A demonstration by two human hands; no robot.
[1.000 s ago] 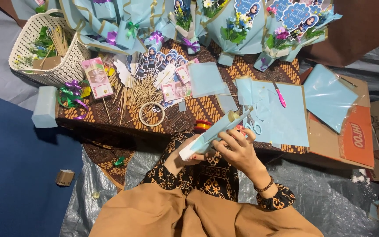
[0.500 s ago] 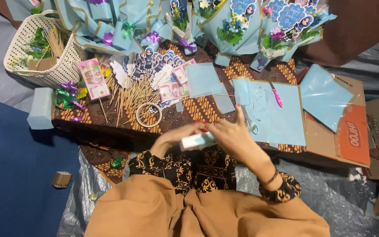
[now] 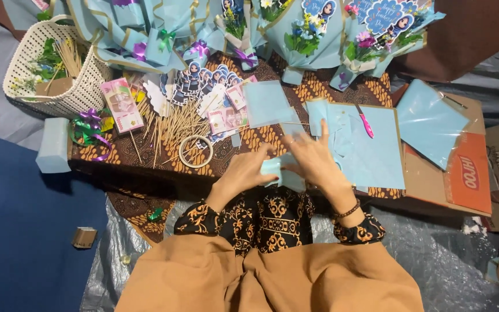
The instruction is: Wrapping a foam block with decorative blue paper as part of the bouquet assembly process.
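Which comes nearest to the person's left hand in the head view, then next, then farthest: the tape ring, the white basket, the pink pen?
1. Tape ring, just left of the left hand.
2. Pink pen, off to the right.
3. White basket, far upper left.
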